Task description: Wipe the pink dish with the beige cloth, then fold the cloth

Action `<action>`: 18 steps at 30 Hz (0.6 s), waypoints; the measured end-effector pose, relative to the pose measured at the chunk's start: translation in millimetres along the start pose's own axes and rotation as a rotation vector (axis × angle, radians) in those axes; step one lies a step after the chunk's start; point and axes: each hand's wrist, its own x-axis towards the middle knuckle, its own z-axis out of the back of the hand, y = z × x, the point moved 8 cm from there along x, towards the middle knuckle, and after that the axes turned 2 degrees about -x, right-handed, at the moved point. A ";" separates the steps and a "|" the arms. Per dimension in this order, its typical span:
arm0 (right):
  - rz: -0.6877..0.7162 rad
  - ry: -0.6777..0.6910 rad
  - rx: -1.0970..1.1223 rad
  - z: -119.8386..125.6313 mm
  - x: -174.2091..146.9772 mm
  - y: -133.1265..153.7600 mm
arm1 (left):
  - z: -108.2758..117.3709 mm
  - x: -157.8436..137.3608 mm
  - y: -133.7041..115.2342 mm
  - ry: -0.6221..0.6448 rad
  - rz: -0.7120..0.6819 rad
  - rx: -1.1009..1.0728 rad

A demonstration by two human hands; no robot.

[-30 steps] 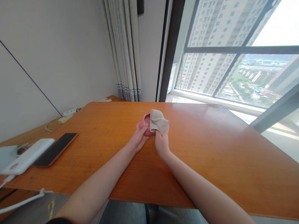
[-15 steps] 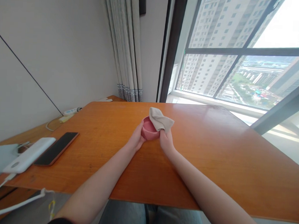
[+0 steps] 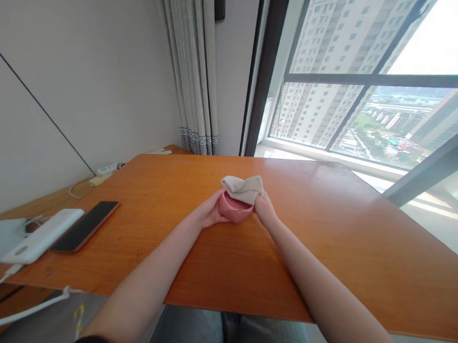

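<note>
A pink bowl (image 3: 235,212) is held above the middle of the wooden table, tilted a little toward me. My left hand (image 3: 212,210) grips its left side, fingers underneath and thumb near the rim. A pale beige cloth (image 3: 243,188) lies bunched over the far rim and covers much of the bowl's opening. At the bowl's right side, my right hand (image 3: 264,208) is closed on the cloth's right end and presses it at the rim. The fingertips of my right hand are hidden behind cloth and bowl.
The wooden table (image 3: 309,247) spreads around my arms. To the left lie a dark phone (image 3: 85,226) and a white power bank (image 3: 43,236) with a cable plugged in. A power strip (image 3: 108,169) sits by the wall. Behind are a curtain (image 3: 193,77) and a window.
The bowl has shifted slightly right and toward me. My right hand has moved right, and the cloth now lies flatter across the opening instead of standing up at the right rim.
</note>
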 end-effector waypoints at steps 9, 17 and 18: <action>0.319 -0.202 -0.202 -24.2 -32.9 26.8 | -11.0 -2.3 -22.1 -0.043 -0.359 -0.202; 0.166 0.014 -0.040 -2.7 -6.4 20.6 | -5.7 -0.1 -3.5 -0.030 -0.153 -0.038; 0.128 0.081 -0.031 -2.0 -2.2 17.9 | -3.0 1.2 -0.5 -0.047 -0.125 -0.023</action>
